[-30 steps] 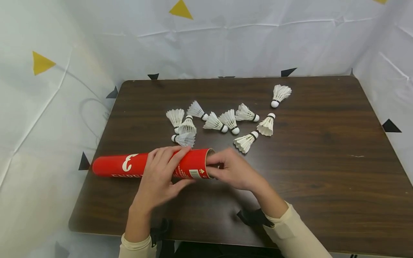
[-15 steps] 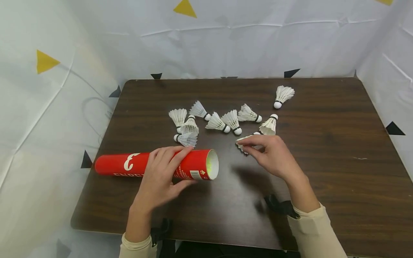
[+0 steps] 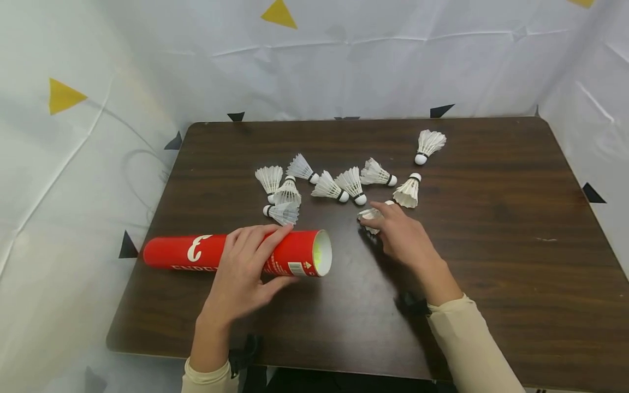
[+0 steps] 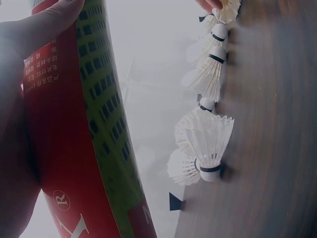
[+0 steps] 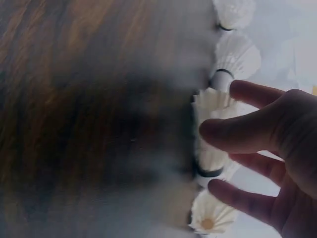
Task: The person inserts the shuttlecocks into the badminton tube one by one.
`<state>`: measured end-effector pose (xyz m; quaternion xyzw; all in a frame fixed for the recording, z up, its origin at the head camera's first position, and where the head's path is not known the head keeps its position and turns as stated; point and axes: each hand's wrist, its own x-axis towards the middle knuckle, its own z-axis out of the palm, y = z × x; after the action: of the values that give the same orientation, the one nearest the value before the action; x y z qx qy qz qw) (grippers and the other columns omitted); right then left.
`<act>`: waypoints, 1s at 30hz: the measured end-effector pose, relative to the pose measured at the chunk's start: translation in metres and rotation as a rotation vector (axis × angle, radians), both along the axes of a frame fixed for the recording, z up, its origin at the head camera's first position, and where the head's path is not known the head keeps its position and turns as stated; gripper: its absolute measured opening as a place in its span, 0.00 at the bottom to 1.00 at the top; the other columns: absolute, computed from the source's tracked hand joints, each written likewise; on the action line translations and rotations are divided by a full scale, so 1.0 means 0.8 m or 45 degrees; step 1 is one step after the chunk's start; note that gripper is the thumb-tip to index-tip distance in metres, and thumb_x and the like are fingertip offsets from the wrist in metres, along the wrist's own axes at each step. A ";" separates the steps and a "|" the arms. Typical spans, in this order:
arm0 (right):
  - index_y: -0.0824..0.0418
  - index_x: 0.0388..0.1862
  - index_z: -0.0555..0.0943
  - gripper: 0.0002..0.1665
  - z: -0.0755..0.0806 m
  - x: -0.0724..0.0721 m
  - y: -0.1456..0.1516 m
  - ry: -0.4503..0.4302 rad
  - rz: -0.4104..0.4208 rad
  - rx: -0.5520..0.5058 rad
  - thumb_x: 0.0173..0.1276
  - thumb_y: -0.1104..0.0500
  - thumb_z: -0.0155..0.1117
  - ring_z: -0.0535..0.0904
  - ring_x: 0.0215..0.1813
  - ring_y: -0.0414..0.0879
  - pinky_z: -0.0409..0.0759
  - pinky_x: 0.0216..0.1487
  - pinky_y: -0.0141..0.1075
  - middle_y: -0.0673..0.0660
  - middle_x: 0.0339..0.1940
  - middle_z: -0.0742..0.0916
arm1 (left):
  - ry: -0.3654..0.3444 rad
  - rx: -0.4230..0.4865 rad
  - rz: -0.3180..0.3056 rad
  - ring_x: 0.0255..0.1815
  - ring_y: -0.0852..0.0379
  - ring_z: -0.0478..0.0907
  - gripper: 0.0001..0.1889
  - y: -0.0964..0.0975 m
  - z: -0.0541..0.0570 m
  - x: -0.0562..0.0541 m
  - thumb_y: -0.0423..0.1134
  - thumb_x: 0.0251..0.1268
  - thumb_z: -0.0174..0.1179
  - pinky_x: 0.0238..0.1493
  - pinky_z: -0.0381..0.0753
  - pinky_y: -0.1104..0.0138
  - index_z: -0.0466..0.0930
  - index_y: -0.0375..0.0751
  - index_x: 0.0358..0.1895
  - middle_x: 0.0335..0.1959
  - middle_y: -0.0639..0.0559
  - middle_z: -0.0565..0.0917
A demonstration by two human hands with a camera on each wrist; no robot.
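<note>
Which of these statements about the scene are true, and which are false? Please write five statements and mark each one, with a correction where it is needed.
1. The left hand holds the red tube. True.
2. The red tube stands upright. False: it lies on its side on the table.
3. The right hand is at a shuttlecock with pale feathers. True.
4. The red tube's open end faces away from the right hand. False: it faces right, toward that hand's side.
5. The shuttlecock farthest back lies apart from the others. True.
</note>
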<state>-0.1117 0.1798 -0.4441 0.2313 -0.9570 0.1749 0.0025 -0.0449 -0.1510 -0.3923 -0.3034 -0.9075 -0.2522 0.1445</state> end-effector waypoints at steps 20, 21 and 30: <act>0.53 0.54 0.84 0.23 -0.009 -0.003 0.006 0.291 -0.020 -0.134 0.58 0.66 0.70 0.76 0.56 0.52 0.80 0.31 0.51 0.55 0.56 0.83 | 0.004 -0.002 0.012 0.58 0.51 0.70 0.48 -0.001 -0.003 0.002 0.54 0.41 0.78 0.61 0.63 0.49 0.67 0.53 0.71 0.60 0.51 0.76; 0.54 0.54 0.84 0.23 -0.009 -0.002 0.006 0.300 -0.029 -0.156 0.59 0.66 0.70 0.77 0.56 0.53 0.80 0.31 0.52 0.55 0.56 0.83 | 0.002 0.000 0.013 0.58 0.51 0.71 0.48 -0.002 -0.003 0.003 0.54 0.41 0.78 0.61 0.63 0.49 0.67 0.53 0.71 0.60 0.51 0.76; 0.62 0.53 0.83 0.21 0.008 0.010 0.005 0.151 -0.167 -0.875 0.60 0.70 0.71 0.84 0.46 0.46 0.83 0.38 0.35 0.57 0.48 0.86 | -0.001 0.004 0.007 0.59 0.52 0.70 0.48 -0.001 -0.001 -0.001 0.55 0.42 0.78 0.61 0.63 0.49 0.66 0.53 0.72 0.61 0.51 0.76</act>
<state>-0.1033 0.1838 -0.4378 0.1648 -0.8532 0.4724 0.1470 -0.0458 -0.1516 -0.3932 -0.3008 -0.9079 -0.2532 0.1454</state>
